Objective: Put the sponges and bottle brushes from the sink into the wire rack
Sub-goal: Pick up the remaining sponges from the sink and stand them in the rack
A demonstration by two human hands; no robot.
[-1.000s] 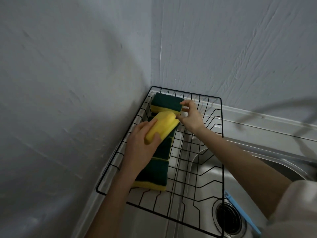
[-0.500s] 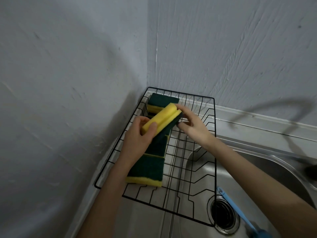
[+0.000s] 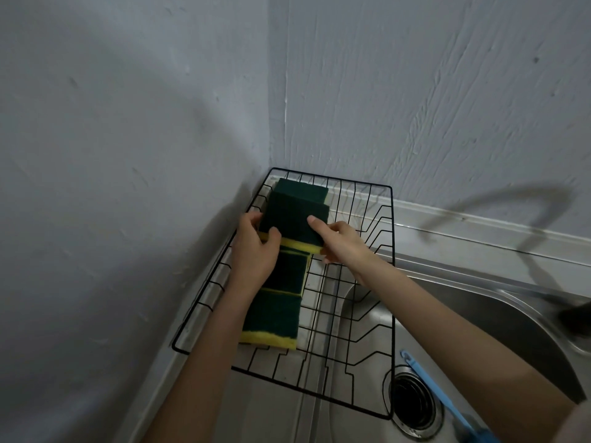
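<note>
Left hand point(image 3: 254, 251) pinching sponge point(image 3: 295, 220) near edge, thumb on top; right hand point(image 3: 343, 243) gripping opposite corner, forefinger extended, above wire rack point(image 3: 391, 282).

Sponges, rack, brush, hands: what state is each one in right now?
Held sponge: green side up, gripped by both hands above the row.
Other sponges: lying overlapped in the rack.
Wire rack: sits across the sink's corner.
Blue brush: lies in the sink.
Left hand: shut on the held sponge.
Right hand: shut on the held sponge.
</note>
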